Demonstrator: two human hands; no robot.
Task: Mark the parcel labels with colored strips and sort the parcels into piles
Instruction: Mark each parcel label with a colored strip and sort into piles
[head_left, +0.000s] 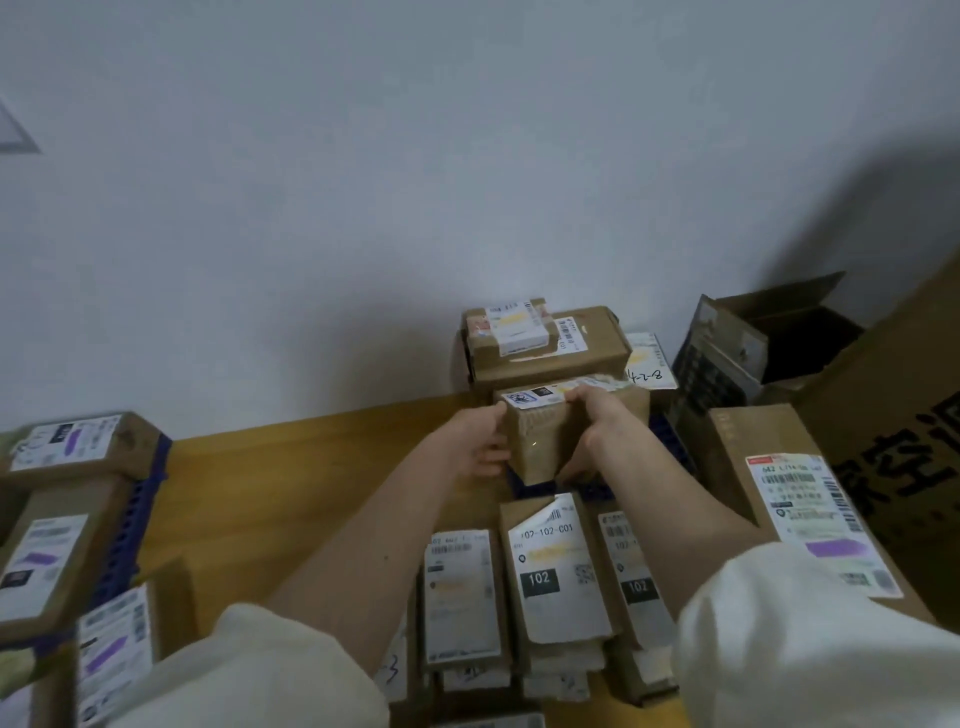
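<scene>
A small brown cardboard parcel (543, 441) with a white label on its top sits in front of a stack of boxes by the wall. My left hand (480, 441) grips its left side and my right hand (597, 431) grips its right side and top edge. Behind it stands a larger brown box (550, 358) with a smaller labelled parcel (511, 325) on top, its label marked yellow. Near me lie three flat parcels with yellow-marked labels (556, 566). On the left, parcels (47, 556) carry purple strips on their labels.
A long box (795, 499) with a purple-marked label lies at right, beside a big printed carton (904, 415) and an open box (779, 332). Blue plastic crates (135, 514) hold the left pile. A bare wooden floor patch (291, 467) lies between the piles. White wall behind.
</scene>
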